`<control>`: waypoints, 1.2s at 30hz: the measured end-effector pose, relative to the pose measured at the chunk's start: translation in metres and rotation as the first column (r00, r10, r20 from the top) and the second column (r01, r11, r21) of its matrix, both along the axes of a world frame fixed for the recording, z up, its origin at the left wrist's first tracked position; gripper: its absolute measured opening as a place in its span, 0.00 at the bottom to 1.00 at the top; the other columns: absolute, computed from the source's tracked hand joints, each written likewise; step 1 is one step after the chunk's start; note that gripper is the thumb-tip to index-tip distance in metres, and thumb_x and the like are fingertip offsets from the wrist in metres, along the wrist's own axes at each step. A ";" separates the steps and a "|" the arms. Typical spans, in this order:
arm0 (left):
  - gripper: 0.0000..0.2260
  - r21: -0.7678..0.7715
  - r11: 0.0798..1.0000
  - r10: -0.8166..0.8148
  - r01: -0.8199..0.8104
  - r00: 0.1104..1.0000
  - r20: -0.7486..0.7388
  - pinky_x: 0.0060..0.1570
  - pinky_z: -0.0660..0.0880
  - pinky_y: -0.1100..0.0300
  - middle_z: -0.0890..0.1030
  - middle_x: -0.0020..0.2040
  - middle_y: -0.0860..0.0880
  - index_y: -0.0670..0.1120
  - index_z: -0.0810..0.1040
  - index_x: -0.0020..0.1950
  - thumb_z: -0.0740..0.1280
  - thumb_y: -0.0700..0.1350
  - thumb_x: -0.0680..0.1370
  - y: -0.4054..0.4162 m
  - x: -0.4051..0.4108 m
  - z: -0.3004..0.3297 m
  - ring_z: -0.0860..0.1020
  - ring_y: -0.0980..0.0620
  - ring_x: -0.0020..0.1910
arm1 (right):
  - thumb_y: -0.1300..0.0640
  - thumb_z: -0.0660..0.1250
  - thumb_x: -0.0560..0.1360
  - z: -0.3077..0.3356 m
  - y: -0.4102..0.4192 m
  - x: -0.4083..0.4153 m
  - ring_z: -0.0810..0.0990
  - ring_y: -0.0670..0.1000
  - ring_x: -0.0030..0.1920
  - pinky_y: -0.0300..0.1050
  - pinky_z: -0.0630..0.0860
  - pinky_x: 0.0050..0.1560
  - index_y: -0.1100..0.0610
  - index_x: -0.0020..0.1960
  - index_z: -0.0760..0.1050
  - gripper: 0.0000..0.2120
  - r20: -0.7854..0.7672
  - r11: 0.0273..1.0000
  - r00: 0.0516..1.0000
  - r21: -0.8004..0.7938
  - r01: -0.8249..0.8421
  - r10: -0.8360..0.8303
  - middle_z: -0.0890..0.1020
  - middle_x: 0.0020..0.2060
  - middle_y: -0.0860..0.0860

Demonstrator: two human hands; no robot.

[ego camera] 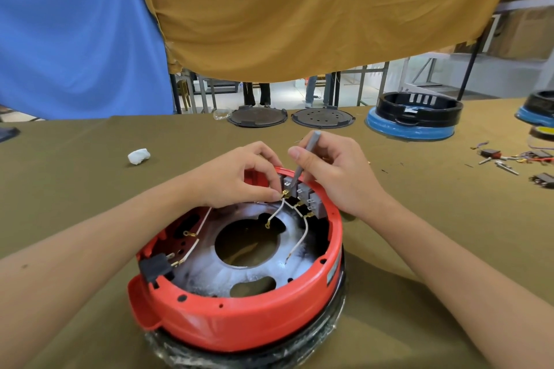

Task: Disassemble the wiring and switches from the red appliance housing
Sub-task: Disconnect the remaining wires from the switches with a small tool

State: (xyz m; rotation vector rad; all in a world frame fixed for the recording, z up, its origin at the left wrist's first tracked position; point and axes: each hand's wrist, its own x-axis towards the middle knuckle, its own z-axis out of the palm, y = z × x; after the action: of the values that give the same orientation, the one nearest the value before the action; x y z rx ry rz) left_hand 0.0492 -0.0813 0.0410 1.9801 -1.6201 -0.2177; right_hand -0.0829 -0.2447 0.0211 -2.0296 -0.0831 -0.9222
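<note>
Left hand: the left hand [239, 177] reaches over the far rim of the red housing [239, 317], fingers curled, thumb and fingertips pinching a brass terminal [284, 193] on the end of a white wire [277, 213].
White wire: it curves down from the pinched terminal to a ring lug over the middle opening — other white wires lie along the left and right inner walls.
Red housing: it sits upside down near the front edge of the table [90, 159], on a black base, its inside facing up.
Switches: grey switch blocks [302, 192] stand at the far inner wall, just right of the pinched terminal.
Right hand: the right hand [335, 171] grips a grey screwdriver [305, 156] — fingers closed round its handle, the tip down at the switch blocks.
Far right edge: loose small parts [515, 159] lie scattered.
</note>
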 end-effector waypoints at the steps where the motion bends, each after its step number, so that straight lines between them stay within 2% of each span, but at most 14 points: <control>1: 0.07 0.001 1.000 -0.002 0.002 1.000 -0.002 0.66 0.70 0.50 0.73 0.57 0.57 0.62 0.82 0.39 0.76 0.49 0.73 0.000 0.000 0.000 0.74 0.57 0.60 | 0.57 0.69 0.79 0.000 0.000 0.000 0.79 0.63 0.35 0.63 0.77 0.40 0.61 0.41 0.77 0.10 -0.001 1.000 1.000 0.017 -0.002 0.002 0.80 0.33 0.59; 5: 0.08 0.011 1.000 -0.007 0.007 1.000 -0.006 0.67 0.69 0.50 0.73 0.58 0.57 0.63 0.82 0.39 0.76 0.50 0.73 0.001 0.000 0.000 0.74 0.57 0.61 | 0.56 0.69 0.79 -0.001 -0.001 0.002 0.78 0.64 0.35 0.65 0.77 0.40 0.61 0.42 0.78 0.10 -0.001 0.999 1.000 0.052 -0.005 0.005 0.80 0.34 0.61; 9: 0.06 0.020 1.000 -0.004 0.004 1.000 0.004 0.66 0.70 0.51 0.73 0.58 0.57 0.62 0.82 0.40 0.76 0.50 0.73 0.000 0.000 0.001 0.74 0.57 0.61 | 0.55 0.69 0.79 -0.001 -0.001 0.003 0.80 0.62 0.35 0.65 0.78 0.41 0.60 0.43 0.79 0.10 -0.013 0.998 1.000 0.058 0.002 -0.002 0.81 0.34 0.59; 17: 0.06 0.027 1.000 -0.012 0.011 1.000 0.020 0.67 0.69 0.52 0.73 0.58 0.56 0.61 0.82 0.40 0.76 0.49 0.73 0.001 0.001 0.001 0.74 0.58 0.61 | 0.56 0.68 0.79 -0.002 -0.001 0.004 0.80 0.64 0.33 0.63 0.78 0.39 0.65 0.45 0.78 0.11 -0.024 0.991 0.999 0.132 -0.019 0.022 0.82 0.33 0.62; 19: 0.06 0.029 0.999 -0.014 0.014 1.000 0.021 0.67 0.69 0.51 0.73 0.59 0.56 0.60 0.82 0.40 0.76 0.49 0.73 0.000 0.001 0.000 0.74 0.58 0.61 | 0.57 0.68 0.79 -0.002 -0.002 0.004 0.80 0.63 0.31 0.61 0.78 0.39 0.65 0.45 0.77 0.11 -0.028 0.987 0.999 0.155 -0.027 0.031 0.82 0.33 0.61; 23: 0.06 0.034 0.999 -0.013 0.013 1.000 0.018 0.67 0.68 0.52 0.72 0.58 0.56 0.60 0.82 0.40 0.76 0.49 0.73 0.000 0.001 0.001 0.73 0.58 0.61 | 0.58 0.69 0.79 -0.004 -0.002 0.007 0.78 0.52 0.31 0.51 0.77 0.36 0.62 0.42 0.78 0.09 -0.062 0.986 0.997 0.159 -0.041 0.052 0.81 0.31 0.59; 27: 0.04 0.045 0.999 -0.008 0.007 1.000 0.020 0.67 0.69 0.53 0.72 0.58 0.56 0.57 0.83 0.42 0.76 0.49 0.73 0.000 0.001 0.001 0.74 0.59 0.60 | 0.57 0.70 0.79 -0.007 -0.003 0.007 0.78 0.48 0.30 0.41 0.75 0.35 0.58 0.41 0.79 0.09 -0.063 0.987 0.996 0.154 -0.052 0.062 0.80 0.28 0.51; 29: 0.04 0.043 0.999 -0.009 0.008 1.000 0.015 0.67 0.68 0.53 0.72 0.59 0.55 0.57 0.83 0.42 0.76 0.48 0.73 0.000 0.001 0.001 0.74 0.59 0.60 | 0.56 0.70 0.79 -0.006 -0.003 0.007 0.78 0.48 0.31 0.43 0.76 0.36 0.58 0.41 0.79 0.09 -0.066 0.989 0.996 0.143 -0.048 0.058 0.80 0.29 0.50; 33: 0.04 0.042 0.999 -0.004 0.004 1.000 0.008 0.67 0.68 0.52 0.72 0.59 0.56 0.58 0.83 0.41 0.75 0.49 0.73 0.000 0.001 0.002 0.74 0.59 0.60 | 0.56 0.69 0.79 -0.004 -0.003 0.006 0.80 0.54 0.30 0.56 0.78 0.37 0.60 0.42 0.77 0.10 -0.005 0.985 0.998 0.161 -0.059 0.061 0.81 0.30 0.56; 36: 0.04 0.046 0.999 -0.001 0.001 1.000 0.005 0.67 0.68 0.51 0.72 0.59 0.56 0.58 0.83 0.41 0.75 0.48 0.73 0.000 0.001 0.002 0.74 0.58 0.61 | 0.56 0.69 0.80 -0.003 -0.003 0.004 0.81 0.55 0.31 0.52 0.78 0.35 0.61 0.43 0.78 0.09 0.025 0.990 0.998 0.124 -0.060 0.057 0.81 0.32 0.57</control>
State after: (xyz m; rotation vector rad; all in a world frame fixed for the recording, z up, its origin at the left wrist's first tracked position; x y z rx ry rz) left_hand 0.0505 -0.0809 0.0429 2.0157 -1.6327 -0.2533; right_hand -0.0788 -0.2473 0.0178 -1.8925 -0.0941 -0.8908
